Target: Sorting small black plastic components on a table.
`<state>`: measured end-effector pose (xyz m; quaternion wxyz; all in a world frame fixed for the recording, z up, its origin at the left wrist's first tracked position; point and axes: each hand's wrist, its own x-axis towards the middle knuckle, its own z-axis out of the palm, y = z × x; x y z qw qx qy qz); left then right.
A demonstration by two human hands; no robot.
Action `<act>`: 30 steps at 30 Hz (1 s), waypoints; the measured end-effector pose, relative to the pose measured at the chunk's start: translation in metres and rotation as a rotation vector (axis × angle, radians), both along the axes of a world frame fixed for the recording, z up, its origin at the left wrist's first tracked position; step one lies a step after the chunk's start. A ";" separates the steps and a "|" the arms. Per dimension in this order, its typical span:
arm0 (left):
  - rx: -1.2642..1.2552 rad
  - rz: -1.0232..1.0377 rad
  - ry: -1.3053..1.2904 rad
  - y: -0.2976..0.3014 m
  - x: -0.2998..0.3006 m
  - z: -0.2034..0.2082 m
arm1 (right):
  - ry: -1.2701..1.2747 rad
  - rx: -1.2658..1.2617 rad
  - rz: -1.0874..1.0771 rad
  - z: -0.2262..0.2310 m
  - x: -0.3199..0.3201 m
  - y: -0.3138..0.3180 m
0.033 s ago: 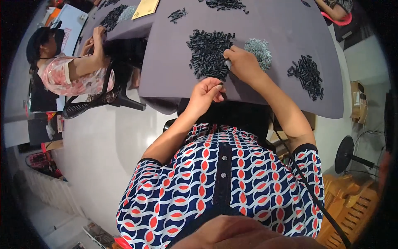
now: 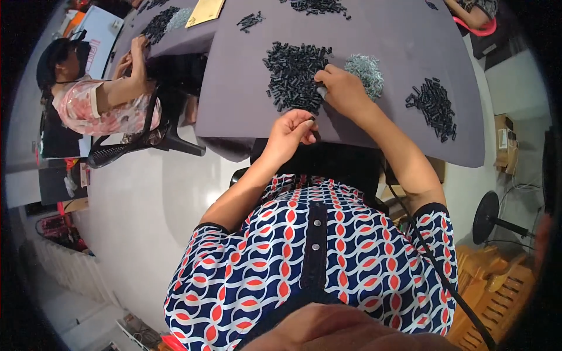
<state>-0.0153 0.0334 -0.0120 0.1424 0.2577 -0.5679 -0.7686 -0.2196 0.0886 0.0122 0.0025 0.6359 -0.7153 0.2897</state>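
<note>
Pinching a small dark part (image 2: 317, 135) in left hand (image 2: 288, 136), with thumb and fingers nearly closed, at the table's near edge. Can't make out the part's exact shape.

At 1 o'clock from there: right hand (image 2: 344, 92), mostly closed, over the right edge of the main heap of short black tubular parts (image 2: 295, 73). Something small and grey (image 2: 321, 90) at its fingertips, too small to identify; can't tell how firmly held.

Main black heap at 12 o'clock from left hand, on grey tablecloth (image 2: 234, 93). Touching or just beside right hand, at 1–2 o'clock: pile of slim silver metal pieces (image 2: 365, 75). Well apart, between 3 and 4 o'clock from right hand: second black pile (image 2: 433, 109). Around 11 o'clock from main heap: small black cluster (image 2: 252, 22).

Between 9 and 10 o'clock from left hand: seated co-worker in pink patterned top (image 2: 88, 111), with both hands near another black pile (image 2: 158, 26).
</note>
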 end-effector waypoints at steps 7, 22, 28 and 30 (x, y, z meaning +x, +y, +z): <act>0.020 0.000 -0.010 -0.001 -0.001 0.003 | 0.119 -0.016 0.044 -0.011 0.000 -0.005; -0.065 0.004 0.011 0.004 -0.001 -0.003 | -0.354 -0.085 0.088 0.000 -0.023 0.012; -0.050 0.020 -0.020 0.002 -0.001 0.003 | -0.839 0.066 0.123 -0.004 -0.020 0.021; 0.005 0.053 0.008 0.001 -0.001 0.007 | -1.045 0.101 0.173 0.002 -0.012 0.028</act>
